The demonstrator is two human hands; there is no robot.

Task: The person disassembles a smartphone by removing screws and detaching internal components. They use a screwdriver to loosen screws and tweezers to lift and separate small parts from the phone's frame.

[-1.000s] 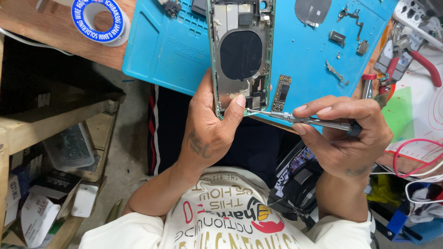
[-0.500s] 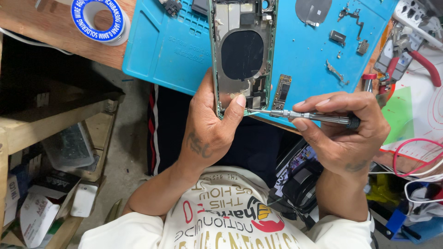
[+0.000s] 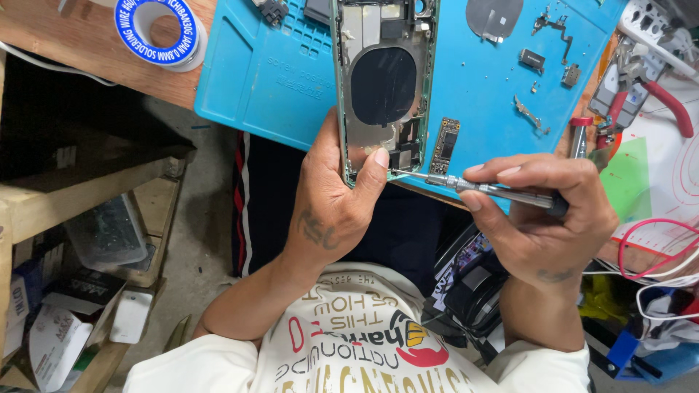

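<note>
My left hand (image 3: pixel 331 207) grips the near end of the opened green-framed phone chassis with its round black coil (image 3: pixel 384 87), thumb pressed on the bottom inner edge, fingers wrapped under the frame. The chassis lies on the blue silicone repair mat (image 3: pixel 269 80), its near end overhanging the mat's near edge. My right hand (image 3: pixel 542 211) is clenched around the slim metal screwdriver with a black handle (image 3: pixel 488 191), held nearly level, its tip touching the chassis bottom corner just beside my left thumb. A small loose circuit board (image 3: pixel 445 145) sits on the mat just right of the chassis. A blue-labelled solder wire spool (image 3: pixel 156 29) sits on the wooden desk's far left; red-handled pliers (image 3: pixel 659 94) are at the right edge
</note>
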